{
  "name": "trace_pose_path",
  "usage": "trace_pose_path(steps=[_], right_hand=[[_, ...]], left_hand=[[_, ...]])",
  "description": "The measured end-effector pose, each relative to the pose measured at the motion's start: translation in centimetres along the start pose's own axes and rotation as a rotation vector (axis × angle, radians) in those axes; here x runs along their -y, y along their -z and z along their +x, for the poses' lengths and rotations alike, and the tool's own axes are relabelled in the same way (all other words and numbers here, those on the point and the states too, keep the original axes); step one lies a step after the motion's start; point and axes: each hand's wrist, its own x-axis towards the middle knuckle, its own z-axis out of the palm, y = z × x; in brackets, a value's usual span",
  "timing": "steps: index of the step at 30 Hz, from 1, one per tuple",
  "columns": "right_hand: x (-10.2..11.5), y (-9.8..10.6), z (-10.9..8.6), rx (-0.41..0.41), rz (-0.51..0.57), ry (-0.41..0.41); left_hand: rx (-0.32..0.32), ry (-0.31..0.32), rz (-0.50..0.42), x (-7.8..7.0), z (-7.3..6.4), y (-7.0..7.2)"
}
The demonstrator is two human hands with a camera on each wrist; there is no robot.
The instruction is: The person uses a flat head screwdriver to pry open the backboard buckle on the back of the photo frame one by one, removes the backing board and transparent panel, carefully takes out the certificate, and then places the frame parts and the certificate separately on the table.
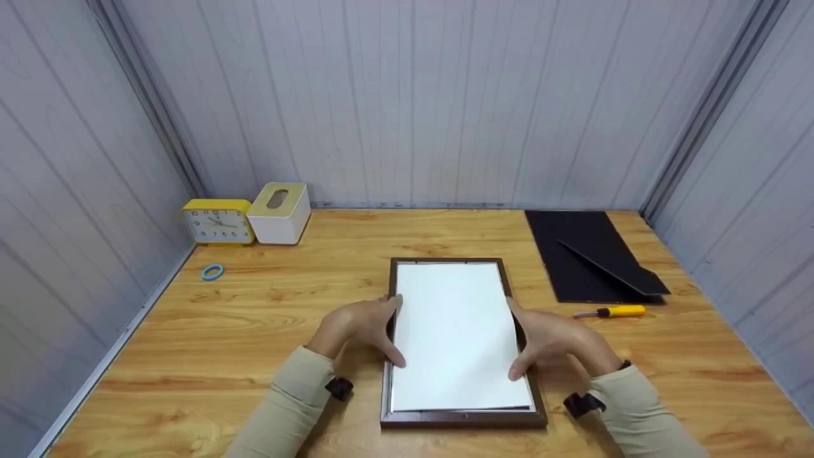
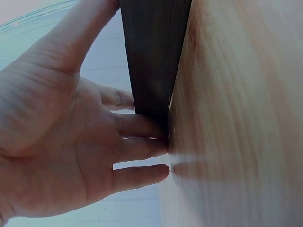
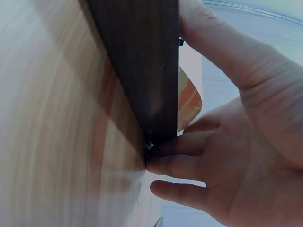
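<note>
A brown picture frame (image 1: 464, 419) lies on the table, with a white sheet (image 1: 456, 337) inside its border. At the sheet's lower right corner a dark strip shows beneath it. My left hand (image 1: 372, 324) is at the left side, thumb and index fingertip at the sheet's edge. In the left wrist view, the other fingers (image 2: 142, 147) reach fairly straight against the frame's outer side (image 2: 154, 56). My right hand (image 1: 544, 334) mirrors this on the right. Beside it, the right wrist view shows a curved, orange-patterned edge (image 3: 189, 101) rising above the frame.
Two black boards (image 1: 547, 254) overlap at the back right, one tilted. A yellow-handled screwdriver (image 1: 623, 310) lies in front of them. Back left stand a yellow clock (image 1: 219, 226) and a white tissue box (image 1: 280, 222); a blue ring (image 1: 212, 272) lies nearby. Walls enclose the table's back and sides.
</note>
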Motion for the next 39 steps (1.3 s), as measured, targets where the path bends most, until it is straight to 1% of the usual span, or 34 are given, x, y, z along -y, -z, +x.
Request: trace_pose_path(steps=[3, 5, 8, 11, 14, 17, 19, 21, 24, 27, 30, 33, 35, 37, 39], right_hand=[[0.0, 0.0, 0.1, -0.038, -0.016, 0.034], [0.0, 0.0, 0.1, -0.044, -0.019, 0.048], [0.0, 0.1, 0.1, -0.022, -0.020, 0.055], [-0.2, 0.5, -0.1, 0.007, 0.009, 0.066], [-0.3, 1.3, -0.5, 0.005, 0.052, 0.112], [-0.3, 1.7, -0.7, -0.023, 0.081, 0.189], [-0.2, 1.8, -0.6, -0.045, 0.086, 0.226], [0.1, 1.7, -0.6, -0.075, 0.071, 0.230], [0.4, 1.5, -0.6, -0.126, 0.071, 0.210], [0.6, 1.4, -0.5, -0.164, 0.126, 0.207], [0.7, 1.4, -0.3, -0.190, 0.181, 0.248], [0.7, 1.2, 0.0, -0.224, 0.205, 0.290], [0.7, 1.1, 0.2, -0.242, 0.244, 0.297], [0.7, 1.0, 0.4, -0.243, 0.326, 0.282], [0.6, 1.0, 0.5, -0.227, 0.426, 0.251]], left_hand=[[-0.002, 0.001, -0.001, 0.0, 0.0, 0.1], [0.002, 0.003, -0.002, 0.0, 0.0, 0.1], [0.007, 0.000, 0.004, 0.1, 0.0, 0.1], [0.008, -0.008, -0.002, 0.1, 0.0, 0.2], [0.002, -0.016, -0.014, 0.0, 0.1, 0.3], [-0.001, -0.022, -0.017, 0.0, 0.2, 0.3], [0.002, -0.025, -0.016, 0.1, 0.1, 0.3], [0.007, -0.025, -0.015, 0.1, 0.0, 0.2], [0.008, -0.024, -0.016, 0.1, 0.0, 0.1], [0.004, -0.020, -0.017, 0.0, 0.0, 0.1], [0.005, -0.012, -0.011, 0.0, -0.1, 0.1], [0.006, -0.009, -0.007, 0.1, -0.1, 0.1], [0.005, -0.011, -0.006, 0.1, -0.1, 0.1], [0.004, -0.017, -0.007, 0.1, -0.1, 0.0], [0.005, -0.018, -0.011, 0.2, -0.1, 0.1]])
